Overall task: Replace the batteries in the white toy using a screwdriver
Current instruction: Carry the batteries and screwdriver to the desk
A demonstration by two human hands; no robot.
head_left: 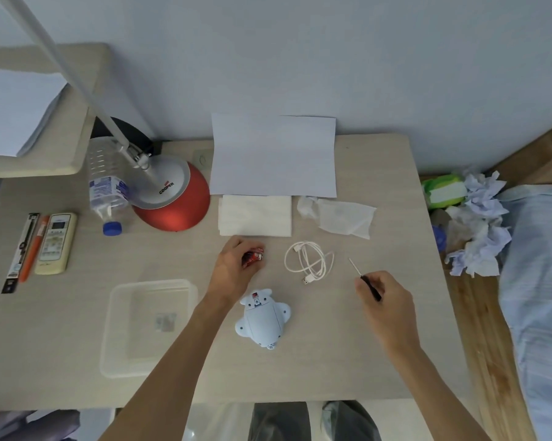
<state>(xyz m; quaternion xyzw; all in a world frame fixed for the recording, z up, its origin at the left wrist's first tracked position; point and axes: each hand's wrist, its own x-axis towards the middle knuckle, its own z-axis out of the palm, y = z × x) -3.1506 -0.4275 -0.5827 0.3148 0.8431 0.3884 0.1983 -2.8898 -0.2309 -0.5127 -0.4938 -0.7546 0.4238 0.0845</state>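
Note:
The white toy (263, 319) lies belly-up on the table (379, 345) near the middle, with a small red switch at its far end. Just beyond it, my left hand (233, 268) grips red batteries (253, 258) against the tabletop. To the right, my right hand (386, 297) holds a small screwdriver (362, 275) by its black handle, its thin metal shaft pointing up and away, above the table surface.
A coiled white USB cable (309, 261) lies between my hands. A clear plastic container (147, 326) sits left of the toy. Folded tissue (255, 215), a wipe (341, 218), white paper (273, 155), a red lamp base (176, 198), bottle (107, 186) and remote (55, 243) lie farther back.

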